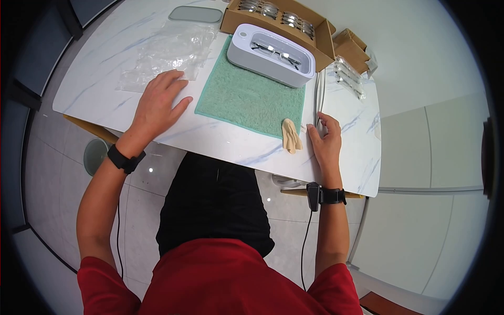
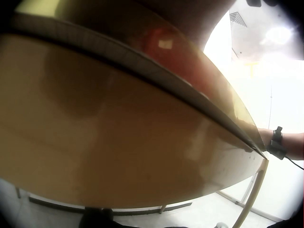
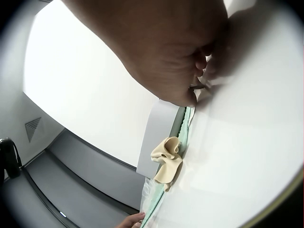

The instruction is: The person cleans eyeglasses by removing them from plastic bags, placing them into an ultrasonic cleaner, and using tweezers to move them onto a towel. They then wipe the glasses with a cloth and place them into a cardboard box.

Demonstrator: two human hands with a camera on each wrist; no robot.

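In the head view my left hand (image 1: 160,105) rests on the table, fingers spread, with its fingertips at the edge of clear plastic bags (image 1: 173,50). My right hand (image 1: 328,144) lies at the right, fingers loosely bent, beside grey cables (image 1: 321,94); in the right wrist view a small dark piece shows by the fingertips of that hand (image 3: 175,57), and its contact is unclear. Left of it a beige crumpled piece (image 1: 290,137) lies over the corner of a green towel (image 1: 247,100). A white cleaner box (image 1: 270,70) stands on the towel with glasses (image 1: 275,53) inside.
A cardboard box (image 1: 231,21) with several pairs of glasses stands at the back. Wrapped glasses (image 1: 349,79) and a smaller carton (image 1: 350,50) are at the right. A grey-green lid (image 1: 195,14) lies at the back left. The table's front edge is near both wrists.
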